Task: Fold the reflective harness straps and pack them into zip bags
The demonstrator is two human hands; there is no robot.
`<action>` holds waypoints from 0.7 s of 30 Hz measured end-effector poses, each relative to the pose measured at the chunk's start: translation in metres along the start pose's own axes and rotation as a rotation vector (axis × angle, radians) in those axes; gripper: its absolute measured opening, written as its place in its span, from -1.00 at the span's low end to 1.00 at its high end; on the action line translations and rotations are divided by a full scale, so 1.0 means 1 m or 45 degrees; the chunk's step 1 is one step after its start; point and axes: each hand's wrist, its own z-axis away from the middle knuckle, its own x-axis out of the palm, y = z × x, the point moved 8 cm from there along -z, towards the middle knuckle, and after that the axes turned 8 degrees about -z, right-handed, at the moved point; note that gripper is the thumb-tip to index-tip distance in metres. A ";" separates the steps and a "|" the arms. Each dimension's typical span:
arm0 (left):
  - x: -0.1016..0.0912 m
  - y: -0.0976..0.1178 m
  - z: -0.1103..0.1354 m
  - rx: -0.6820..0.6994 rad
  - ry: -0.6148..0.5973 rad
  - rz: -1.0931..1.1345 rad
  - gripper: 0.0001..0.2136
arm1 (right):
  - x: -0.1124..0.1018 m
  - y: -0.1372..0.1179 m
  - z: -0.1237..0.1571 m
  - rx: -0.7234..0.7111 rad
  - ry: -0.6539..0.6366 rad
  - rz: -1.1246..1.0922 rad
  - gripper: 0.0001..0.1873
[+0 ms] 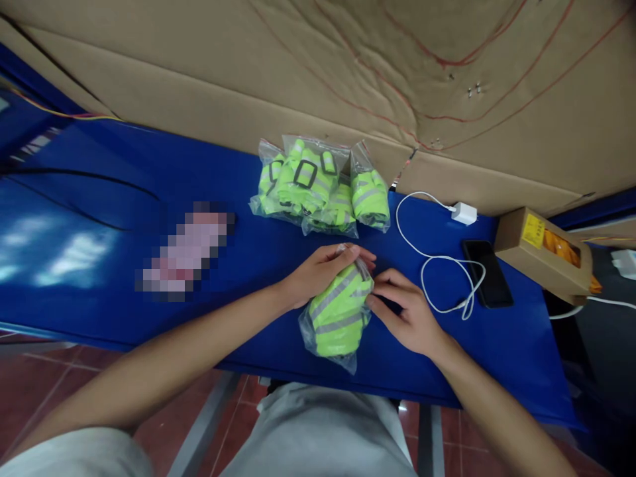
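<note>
A clear plastic bag (338,311) holds folded neon yellow-green fabric with grey reflective stripes, seemingly a reflective vest. It is at the front of the blue table, close to my body. My left hand (322,268) grips the bag's upper left part, with the thumb lying across the top. At the bag's right edge, my right hand (405,308) pinches the plastic between thumb and fingers. Farther back stand several similar zip bags (308,182) of neon fabric, some showing black buckles. One more such bag (370,199) leans at the right of that group.
A white charger (464,213) and its cable lie on the blue table (248,278) at right. Near them are a black phone (487,273) and a cardboard box (541,255) with orange contents. A pixelated pinkish object (189,252) is at left. Brown board (199,86) with red wires stands behind.
</note>
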 end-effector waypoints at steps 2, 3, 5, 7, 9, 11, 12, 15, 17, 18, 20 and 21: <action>0.002 -0.001 0.000 -0.021 -0.043 -0.020 -0.57 | 0.004 0.001 0.000 0.033 -0.063 -0.005 -0.86; 0.001 -0.001 -0.001 -0.030 -0.048 -0.010 -0.57 | 0.003 0.000 0.000 0.046 -0.061 0.024 -0.86; -0.001 -0.001 -0.002 -0.038 -0.029 0.025 -0.58 | -0.003 -0.002 0.002 0.059 0.014 0.147 -0.80; -0.005 0.001 -0.002 -0.027 0.024 0.037 -0.60 | -0.010 -0.005 0.005 0.055 0.129 0.264 -0.60; -0.007 0.002 -0.003 -0.005 0.064 0.024 -0.60 | -0.010 -0.007 0.007 0.036 0.161 0.255 -0.49; -0.007 0.002 -0.002 0.006 0.072 0.007 -0.60 | -0.005 -0.006 0.007 0.032 0.124 0.147 -0.55; -0.006 0.001 -0.002 0.010 0.074 0.000 -0.59 | -0.003 -0.003 0.007 0.047 0.104 0.093 -0.59; -0.001 0.002 0.002 0.036 0.080 -0.025 -0.59 | 0.004 0.010 0.005 0.147 0.050 -0.051 -0.74; 0.006 0.000 0.005 0.021 0.020 -0.086 -0.57 | 0.012 0.021 0.003 0.237 -0.084 -0.221 -0.81; 0.011 -0.002 0.006 -0.006 -0.035 -0.128 -0.56 | 0.018 0.026 0.004 0.288 -0.177 -0.325 -0.81; 0.017 -0.007 0.008 -0.071 -0.135 -0.194 -0.54 | 0.026 0.033 0.006 0.394 -0.308 -0.489 -0.78; 0.018 -0.009 0.008 -0.097 -0.164 -0.195 -0.53 | 0.027 0.036 0.006 0.437 -0.312 -0.529 -0.75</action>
